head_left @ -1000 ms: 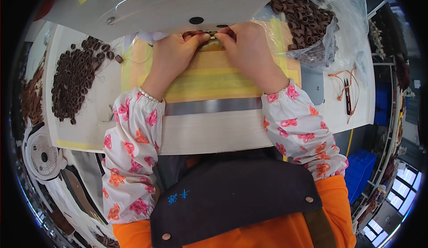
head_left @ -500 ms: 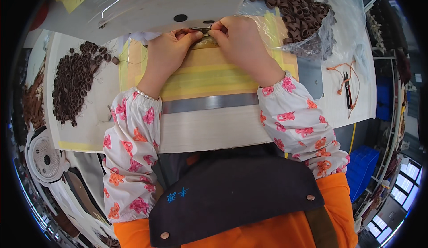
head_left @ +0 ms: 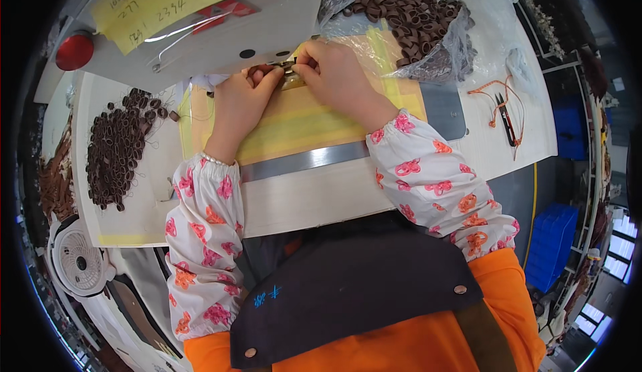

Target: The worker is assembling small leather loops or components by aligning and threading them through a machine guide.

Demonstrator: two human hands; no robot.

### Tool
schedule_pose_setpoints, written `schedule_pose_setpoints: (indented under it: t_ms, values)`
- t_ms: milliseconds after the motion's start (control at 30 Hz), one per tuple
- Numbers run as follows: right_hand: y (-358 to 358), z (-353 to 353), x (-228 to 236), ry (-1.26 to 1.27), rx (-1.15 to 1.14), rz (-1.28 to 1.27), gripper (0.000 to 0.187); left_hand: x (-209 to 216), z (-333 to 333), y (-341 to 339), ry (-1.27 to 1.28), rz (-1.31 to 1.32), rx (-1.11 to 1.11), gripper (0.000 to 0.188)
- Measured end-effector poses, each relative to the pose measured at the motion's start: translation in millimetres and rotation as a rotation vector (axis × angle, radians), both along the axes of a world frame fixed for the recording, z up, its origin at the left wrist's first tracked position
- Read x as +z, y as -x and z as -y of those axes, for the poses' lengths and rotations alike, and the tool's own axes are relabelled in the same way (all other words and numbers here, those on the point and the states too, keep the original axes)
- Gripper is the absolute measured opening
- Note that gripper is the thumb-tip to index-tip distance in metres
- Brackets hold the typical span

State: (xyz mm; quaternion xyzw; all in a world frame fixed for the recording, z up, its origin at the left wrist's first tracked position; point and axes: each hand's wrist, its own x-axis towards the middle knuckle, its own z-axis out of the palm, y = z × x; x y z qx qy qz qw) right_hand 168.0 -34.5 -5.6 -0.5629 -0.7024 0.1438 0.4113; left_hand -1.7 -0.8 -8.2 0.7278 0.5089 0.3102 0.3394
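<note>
My left hand [head_left: 242,99] and my right hand [head_left: 342,81] meet under the grey head of a sewing machine [head_left: 210,54]. Thumb and fingers are pinched on both sides of the small metal presser foot [head_left: 286,68]. Whatever lies between the fingertips is too small and too covered to make out. Below the hands, the work surface is layered with yellow tape [head_left: 311,128]. A pile of brown strap loops [head_left: 120,151] trailing thin threads lies left of my left hand. More brown loops [head_left: 428,24] sit in a clear plastic bag [head_left: 461,41] beyond my right hand.
Thread snips [head_left: 505,121] and an orange cord [head_left: 496,89] lie on the right of the white table [head_left: 321,201]. A metal strip [head_left: 314,160] crosses near its front edge. A white fan [head_left: 79,259] stands at lower left, a blue crate [head_left: 552,246] at lower right.
The view has tilted and shifted, so more of the machine head and its yellow note shows. Both hands keep their pinch at the presser foot, with little visible movement of their own.
</note>
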Motion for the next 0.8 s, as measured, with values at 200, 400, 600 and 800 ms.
schedule_pose_setpoints:
  t_ms: [200, 400, 600, 800]
  values:
    - [11.0, 21.8, 15.6, 0.189, -0.046, -0.203, 0.022, 12.9, 37.4, 9.8, 0.01, 0.138, -0.178, 0.016]
    - [10.9, 30.4, 14.4, 0.524, 0.048, -0.673, 0.019, 16.9, 45.0, 14.2, -0.032, 0.143, -0.282, 0.016]
    - [23.3, 79.5, 28.5, 0.37, 0.238, -0.276, 0.015, 24.4, 29.1, 3.1, -0.206, 0.105, -0.361, 0.014]
    - [-1.1, 37.3, 21.1, 0.418, 0.231, -0.405, 0.012, 15.1, 20.0, 10.1, -0.366, -0.254, -0.319, 0.012]
